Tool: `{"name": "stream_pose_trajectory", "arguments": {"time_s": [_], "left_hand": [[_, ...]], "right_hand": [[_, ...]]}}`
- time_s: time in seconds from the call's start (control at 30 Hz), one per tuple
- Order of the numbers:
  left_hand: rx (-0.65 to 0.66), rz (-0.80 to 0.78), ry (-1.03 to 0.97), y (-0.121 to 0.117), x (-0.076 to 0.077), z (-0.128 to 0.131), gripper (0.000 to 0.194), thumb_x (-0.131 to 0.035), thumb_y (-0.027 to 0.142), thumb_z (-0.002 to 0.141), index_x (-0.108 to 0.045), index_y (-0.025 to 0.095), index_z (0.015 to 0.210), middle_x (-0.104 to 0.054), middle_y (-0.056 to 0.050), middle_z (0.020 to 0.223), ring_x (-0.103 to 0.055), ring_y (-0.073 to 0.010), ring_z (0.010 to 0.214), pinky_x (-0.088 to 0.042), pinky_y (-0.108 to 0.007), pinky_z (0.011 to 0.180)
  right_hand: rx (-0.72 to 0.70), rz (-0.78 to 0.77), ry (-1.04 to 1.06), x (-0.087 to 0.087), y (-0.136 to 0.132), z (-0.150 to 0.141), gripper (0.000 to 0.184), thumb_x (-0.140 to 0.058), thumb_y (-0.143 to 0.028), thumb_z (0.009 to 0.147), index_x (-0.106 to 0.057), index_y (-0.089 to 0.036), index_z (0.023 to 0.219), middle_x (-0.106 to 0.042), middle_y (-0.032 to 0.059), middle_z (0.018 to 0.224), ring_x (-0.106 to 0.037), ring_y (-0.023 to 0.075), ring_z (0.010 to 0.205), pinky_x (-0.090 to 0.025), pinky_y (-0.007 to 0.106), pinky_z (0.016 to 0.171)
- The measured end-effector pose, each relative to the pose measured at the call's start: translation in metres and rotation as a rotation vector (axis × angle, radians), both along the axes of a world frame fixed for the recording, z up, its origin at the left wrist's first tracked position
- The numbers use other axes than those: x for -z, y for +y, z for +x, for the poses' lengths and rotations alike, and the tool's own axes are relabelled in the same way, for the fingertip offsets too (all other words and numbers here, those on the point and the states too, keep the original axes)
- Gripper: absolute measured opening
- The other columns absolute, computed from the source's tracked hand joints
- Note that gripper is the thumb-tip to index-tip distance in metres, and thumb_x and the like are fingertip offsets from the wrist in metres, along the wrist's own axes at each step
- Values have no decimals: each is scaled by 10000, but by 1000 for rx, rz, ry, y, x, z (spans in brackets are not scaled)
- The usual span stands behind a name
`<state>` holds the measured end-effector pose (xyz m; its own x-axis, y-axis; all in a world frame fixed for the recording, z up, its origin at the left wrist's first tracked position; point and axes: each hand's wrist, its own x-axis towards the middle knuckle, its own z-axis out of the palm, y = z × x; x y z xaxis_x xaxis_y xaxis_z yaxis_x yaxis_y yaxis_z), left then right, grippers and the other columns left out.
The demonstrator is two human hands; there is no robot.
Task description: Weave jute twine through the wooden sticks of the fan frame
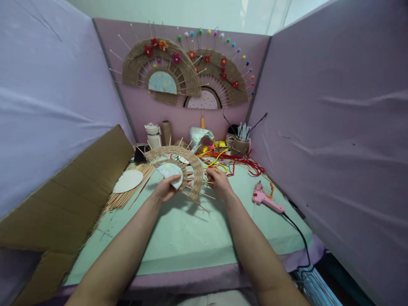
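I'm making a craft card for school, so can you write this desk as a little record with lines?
Left hand: holding small half-round fan by its patterned centre
Right hand: fingertips together near the fan's right-side stick ends; contact unclear
Back panel: white-tipped fan overlapping colourful-tipped fan, both flowered
Table left: white oval on thin sticks
Table back: white bottle, red strands
Table right: pink glue gun

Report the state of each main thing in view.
Woven fan: held raised, tilted.
Left hand: gripping woven fan.
Right hand: fingers curled, beside woven fan.
Pink glue gun: lying on its side.
White bottle: upright, lidded.
Brown spool: upright.
White oval: lying flat.
Red strips: loose, jumbled.
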<state>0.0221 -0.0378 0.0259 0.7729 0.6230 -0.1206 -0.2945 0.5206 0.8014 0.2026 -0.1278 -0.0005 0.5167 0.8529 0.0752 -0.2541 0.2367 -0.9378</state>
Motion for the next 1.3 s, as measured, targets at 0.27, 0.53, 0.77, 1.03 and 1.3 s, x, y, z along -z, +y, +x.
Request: {"name": "stream_pose_trajectory", "arguments": {"time_s": [0.27,0.53,0.77,1.03,1.3], "left_hand": [[-166,8,-38,9,-3,0,296,-536,95,757,-634,49,1033,-694,-179,1019,-676,-266,906,-574,-335,754],[-278,11,-79,17,-5,-3,346,-547,90,746,-620,77,1084,-713,-146,973,-672,-250,926,-555,-353,816],[-336,8,-110,17,-7,-3,268,-557,94,732,-650,70,982,-727,-131,870,-687,-223,845,-564,-296,735],[-337,-49,-132,15,-12,-4,304,-533,118,749,-631,61,1032,-725,-122,850,-687,-184,740,-552,-241,617],[-279,-54,-121,14,-2,0,269,-521,137,777,-654,74,1002,-722,-113,840,-663,-139,646,-536,-208,582]], "right_hand": [[47,-48,-138,5,3,-1,477,-585,-607,701,-660,-139,751,-487,-19,536,-376,78,451,-245,223,423],[343,-55,-432,-3,-4,0,423,-532,-565,757,-622,-166,650,-505,-5,550,-427,128,557,-337,246,527],[230,18,-467,-8,-7,-5,387,-535,-519,783,-644,-162,677,-556,17,609,-474,137,602,-371,253,579],[139,41,-531,-8,-8,-10,398,-531,-530,791,-697,-172,742,-645,49,712,-547,169,692,-413,279,659],[-124,-47,-579,-8,-8,-14,306,-619,-444,731,-667,-170,602,-590,-1,576,-498,129,582,-357,241,574]]}}
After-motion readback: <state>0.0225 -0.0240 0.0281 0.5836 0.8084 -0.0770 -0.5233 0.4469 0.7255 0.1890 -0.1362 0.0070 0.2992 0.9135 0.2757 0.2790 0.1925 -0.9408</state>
